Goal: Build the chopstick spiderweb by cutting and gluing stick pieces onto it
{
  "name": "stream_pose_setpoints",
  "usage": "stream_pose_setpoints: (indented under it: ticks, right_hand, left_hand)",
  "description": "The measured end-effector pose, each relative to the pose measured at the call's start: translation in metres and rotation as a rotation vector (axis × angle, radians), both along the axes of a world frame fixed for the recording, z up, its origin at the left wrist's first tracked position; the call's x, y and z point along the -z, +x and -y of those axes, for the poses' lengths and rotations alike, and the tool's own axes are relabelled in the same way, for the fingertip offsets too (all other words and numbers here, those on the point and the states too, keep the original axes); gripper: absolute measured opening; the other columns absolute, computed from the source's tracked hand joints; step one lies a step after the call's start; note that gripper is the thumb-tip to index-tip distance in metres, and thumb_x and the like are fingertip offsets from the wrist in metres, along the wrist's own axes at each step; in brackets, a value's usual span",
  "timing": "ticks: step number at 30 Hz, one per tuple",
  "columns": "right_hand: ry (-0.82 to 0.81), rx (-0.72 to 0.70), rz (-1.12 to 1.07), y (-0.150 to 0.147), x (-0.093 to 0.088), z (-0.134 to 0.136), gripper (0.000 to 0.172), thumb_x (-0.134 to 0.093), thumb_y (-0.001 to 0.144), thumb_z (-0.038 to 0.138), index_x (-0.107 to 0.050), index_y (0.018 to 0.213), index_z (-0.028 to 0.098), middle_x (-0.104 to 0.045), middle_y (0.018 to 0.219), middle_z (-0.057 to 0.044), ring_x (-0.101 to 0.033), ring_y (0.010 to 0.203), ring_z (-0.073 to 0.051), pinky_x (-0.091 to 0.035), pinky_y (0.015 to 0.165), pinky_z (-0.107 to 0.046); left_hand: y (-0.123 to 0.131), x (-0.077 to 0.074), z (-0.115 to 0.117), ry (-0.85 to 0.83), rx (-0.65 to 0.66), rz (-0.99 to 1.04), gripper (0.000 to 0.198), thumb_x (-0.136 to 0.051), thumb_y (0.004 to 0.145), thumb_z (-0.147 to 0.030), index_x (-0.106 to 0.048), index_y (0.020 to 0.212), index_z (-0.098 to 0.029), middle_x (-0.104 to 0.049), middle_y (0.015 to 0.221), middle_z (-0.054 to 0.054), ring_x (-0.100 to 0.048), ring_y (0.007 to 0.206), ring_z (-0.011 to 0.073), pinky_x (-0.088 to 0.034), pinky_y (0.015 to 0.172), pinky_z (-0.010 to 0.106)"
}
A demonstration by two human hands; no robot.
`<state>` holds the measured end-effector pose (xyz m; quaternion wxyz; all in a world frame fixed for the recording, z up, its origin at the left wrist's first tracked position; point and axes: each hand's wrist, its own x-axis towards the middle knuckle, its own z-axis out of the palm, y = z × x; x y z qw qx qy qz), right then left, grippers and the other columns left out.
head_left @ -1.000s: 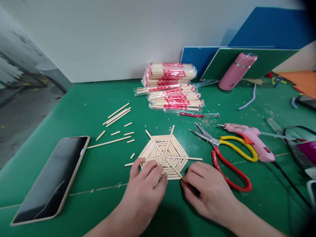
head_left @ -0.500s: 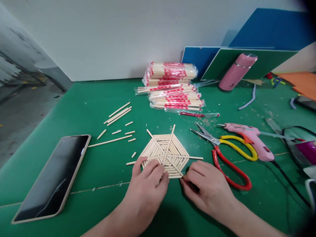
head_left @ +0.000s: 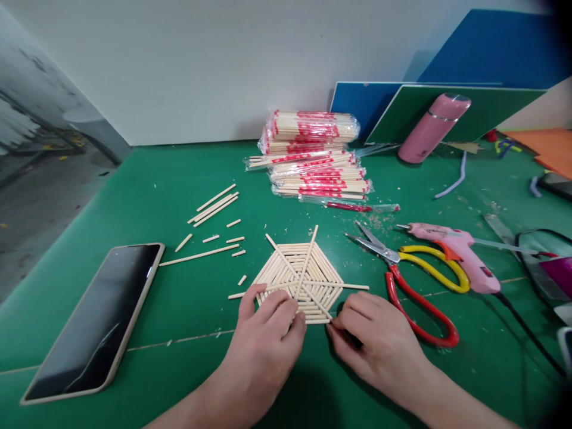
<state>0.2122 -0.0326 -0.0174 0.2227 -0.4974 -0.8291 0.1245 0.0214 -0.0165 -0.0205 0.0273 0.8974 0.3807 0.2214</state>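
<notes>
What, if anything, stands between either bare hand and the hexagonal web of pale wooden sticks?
Nothing visible does. The left bare hand rests over the near-left part of the web, and the right bare hand is at its near-right corner. The metal scissors with red and yellow handles lie right of the web, not in between.

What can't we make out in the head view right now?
Head view, all four:
1. Near-left part of the stick hexagon: covered by the left hand.
2. Whether the right hand pinches or only touches: its own fingers hide that.
3. Dark object: cut off by right edge.
4. Pink bottle's mark: too small.
</notes>
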Motion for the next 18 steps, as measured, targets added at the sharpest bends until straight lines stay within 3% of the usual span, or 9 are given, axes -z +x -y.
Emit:
stream_pose_setpoints:
  ticks: [7,11,18]
  right_hand:
    - [0.007,-0.004,-0.020,0.000,-0.001,-0.001,0.020,-0.048,0.079,0.019,-0.054,0.060,0.017,-0.049,0.059,0.000,-0.043,0.058,-0.012,-0.033,0.055,-0.024]
    - [0.037,-0.006,-0.017,0.000,-0.003,-0.001,0.020,-0.048,0.079,0.018,-0.054,0.060,0.018,-0.048,0.059,0.000,-0.044,0.058,-0.012,-0.033,0.055,-0.023]
    - [0.049,-0.011,-0.039,0.000,-0.005,-0.001,0.017,-0.049,0.077,0.017,-0.053,0.060,0.018,-0.048,0.058,0.000,-0.044,0.056,-0.011,-0.033,0.054,-0.023]
  left_hand:
    - [0.000,-0.005,0.000,-0.013,-0.014,0.016,0.014,-0.047,0.080,-0.012,-0.060,0.080,-0.018,-0.064,0.080,0.002,-0.056,0.080,0.0173,-0.028,0.089,0.046]
    - [-0.003,-0.010,0.000,-0.048,-0.015,0.166,0.014,-0.050,0.080,-0.016,-0.058,0.090,-0.020,-0.064,0.084,0.001,-0.057,0.083,0.0160,-0.028,0.092,0.045]
    - [-0.016,-0.019,-0.011,0.054,-0.160,0.367,0.026,-0.050,0.076,-0.007,-0.054,0.099,-0.018,-0.057,0.090,0.006,-0.054,0.086,0.0175,-0.044,0.076,0.037]
